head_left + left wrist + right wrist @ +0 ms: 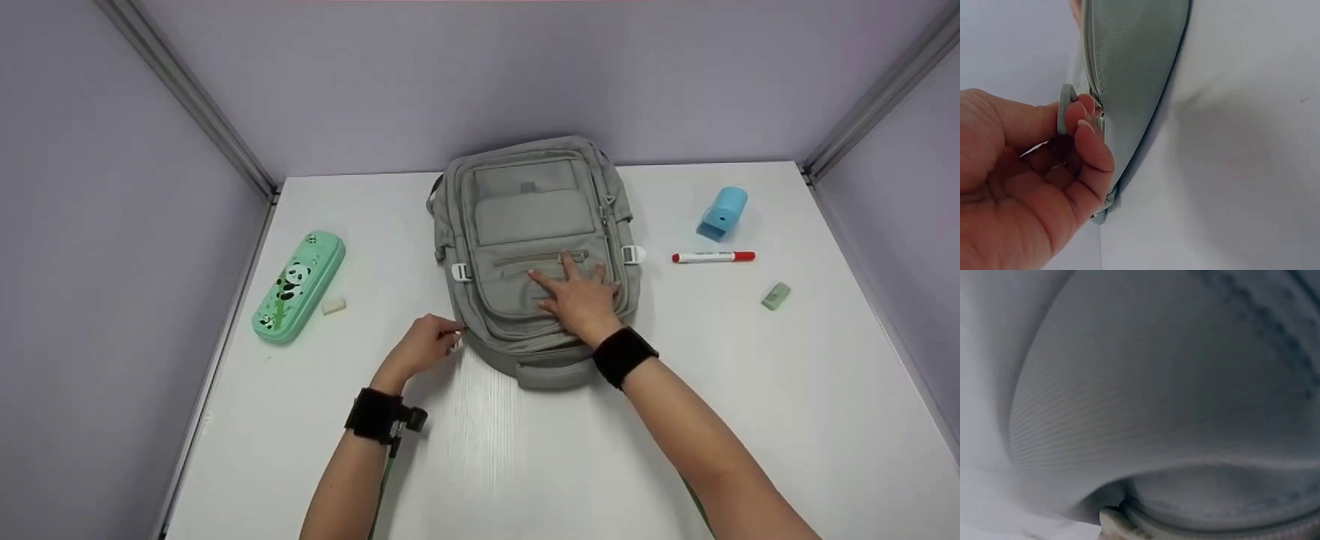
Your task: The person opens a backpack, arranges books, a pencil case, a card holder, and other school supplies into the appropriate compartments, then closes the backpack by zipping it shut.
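Note:
A grey-green backpack (536, 217) lies on the white table with its top handle (555, 375) toward me. At its lower left edge, my left hand (426, 346) pinches a zipper pull (1067, 107) between thumb and curled fingers. The left wrist view shows the zipper slider (1099, 109) right beside those fingertips. My right hand (585, 300) rests on the front of the backpack with fingers spread, near the small front pocket zipper (540, 259). Mostly bag fabric (1129, 382) fills the right wrist view, where the right hand is hardly visible.
To the left lie a green panda pencil case (300, 285) and a cream eraser (334, 306). On the right are a blue pencil sharpener (724, 211), a red-capped marker (712, 257) and a green eraser (776, 295). Pale walls enclose the table's back and sides.

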`<state>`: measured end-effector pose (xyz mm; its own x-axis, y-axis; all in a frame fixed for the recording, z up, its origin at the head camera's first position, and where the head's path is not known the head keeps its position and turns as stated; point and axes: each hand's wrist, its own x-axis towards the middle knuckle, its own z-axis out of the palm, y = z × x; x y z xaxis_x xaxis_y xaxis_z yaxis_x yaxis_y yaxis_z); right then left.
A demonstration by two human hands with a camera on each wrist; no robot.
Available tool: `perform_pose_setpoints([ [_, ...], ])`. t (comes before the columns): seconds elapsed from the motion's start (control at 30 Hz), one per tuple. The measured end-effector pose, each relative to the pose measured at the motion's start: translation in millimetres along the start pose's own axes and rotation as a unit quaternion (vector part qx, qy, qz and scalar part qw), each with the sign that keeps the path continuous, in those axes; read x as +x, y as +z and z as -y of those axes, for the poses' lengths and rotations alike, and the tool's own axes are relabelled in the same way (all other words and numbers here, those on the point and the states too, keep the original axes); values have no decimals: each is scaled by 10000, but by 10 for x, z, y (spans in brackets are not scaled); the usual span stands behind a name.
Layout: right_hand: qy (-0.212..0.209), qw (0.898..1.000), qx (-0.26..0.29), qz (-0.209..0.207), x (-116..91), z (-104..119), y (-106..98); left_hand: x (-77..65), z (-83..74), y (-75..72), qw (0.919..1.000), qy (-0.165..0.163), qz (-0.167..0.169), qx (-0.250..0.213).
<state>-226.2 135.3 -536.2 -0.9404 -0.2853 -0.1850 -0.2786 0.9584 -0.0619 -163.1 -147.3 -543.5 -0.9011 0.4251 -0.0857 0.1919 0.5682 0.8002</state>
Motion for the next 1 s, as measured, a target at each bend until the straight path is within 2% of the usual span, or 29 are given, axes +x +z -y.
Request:
perform_pose_setpoints([
  [0.1, 54, 9999, -86, -55, 34, 23, 5, -20, 2, 20, 9986, -107, 196, -476],
  [0.23, 104, 9999, -100, -64, 57, 39, 29, -55, 19, 74, 9907, -207, 582, -1209],
  [0.47, 132, 9995, -270, 61, 46, 105, 7, -47, -13, 199, 9704, 193, 1415, -1949],
  [0.57, 17, 9996, -278, -66, -18, 190, -63, -27, -57, 244, 9657, 287, 1560, -2056],
  [0.67, -470, 9978, 27, -466, -164, 288, -122, -33, -94, 259, 9677, 199, 1457, -2050],
  [0.77, -1369, 9844, 854, -704, -372, 388, -166, -53, -125, 242, 9689, 84, 1223, -2148],
  [0.83, -2000, 9677, 1449, -502, -502, 450, -184, -63, -148, 227, 9685, 44, 981, -2288],
  [0.9, -2428, 9517, 1870, -168, -603, 501, -182, -68, -183, 215, 9658, 23, 739, -2484],
  [1.0, -2795, 9403, 1942, -10, -669, 552, -115, -80, -263, 204, 9621, -3, 520, -2675],
])
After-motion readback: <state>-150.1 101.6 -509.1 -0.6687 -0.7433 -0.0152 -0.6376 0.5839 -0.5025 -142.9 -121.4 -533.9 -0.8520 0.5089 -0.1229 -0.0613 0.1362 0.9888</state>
